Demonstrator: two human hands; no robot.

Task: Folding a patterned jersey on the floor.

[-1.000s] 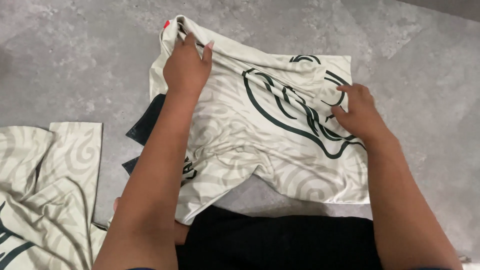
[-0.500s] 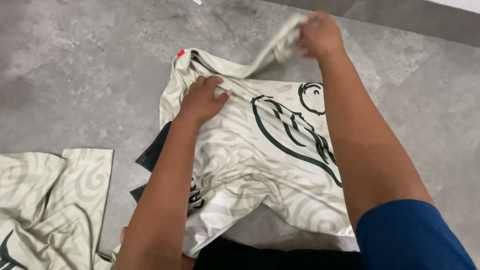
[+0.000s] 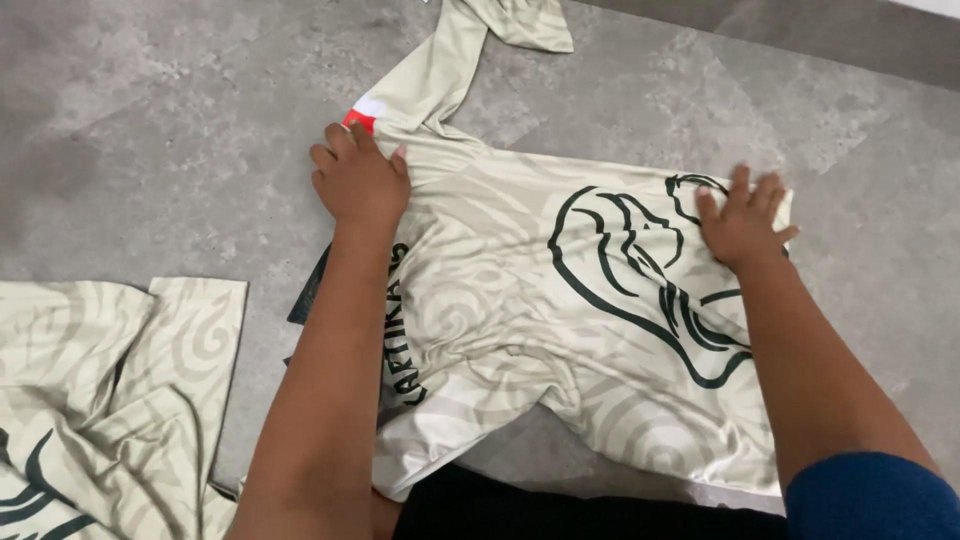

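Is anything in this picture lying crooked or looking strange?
Yes. The sleeve of the shirt under both hands is twisted and stretched toward the top edge, and the shirt's lower hem is rumpled, not flat.

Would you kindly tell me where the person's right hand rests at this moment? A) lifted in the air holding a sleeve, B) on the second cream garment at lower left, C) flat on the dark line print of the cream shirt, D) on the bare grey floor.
C: the right hand lies palm down, fingers spread, on the dark line print of the cream shirt, which is spread on the grey floor.
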